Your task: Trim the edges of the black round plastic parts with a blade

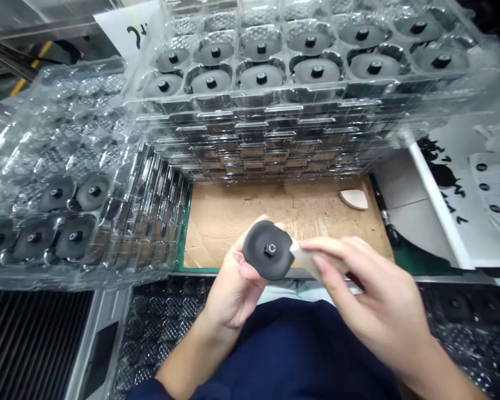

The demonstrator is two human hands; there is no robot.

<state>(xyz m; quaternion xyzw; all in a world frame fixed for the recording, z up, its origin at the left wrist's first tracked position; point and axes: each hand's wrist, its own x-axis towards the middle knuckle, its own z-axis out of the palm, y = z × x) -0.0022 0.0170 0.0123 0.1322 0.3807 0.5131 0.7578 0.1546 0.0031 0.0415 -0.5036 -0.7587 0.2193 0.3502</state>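
My left hand point(232, 286) grips a dark grey round disc point(268, 250) with a small black hub at its middle, held up facing me above the front edge of the brown board point(283, 211). My right hand point(366, 289) pinches a small whitish wedge-shaped piece point(302, 256) and presses its tip against the disc's right rim. A second whitish wedge point(354, 199) lies on the board at the right.
A tall stack of clear plastic trays point(275, 139) filled with the same discs stands behind the board. Another stack of trays point(66, 183) sits to the left. White sheets with black marks point(483, 183) lie at right, a black pen point(385, 214) beside them.
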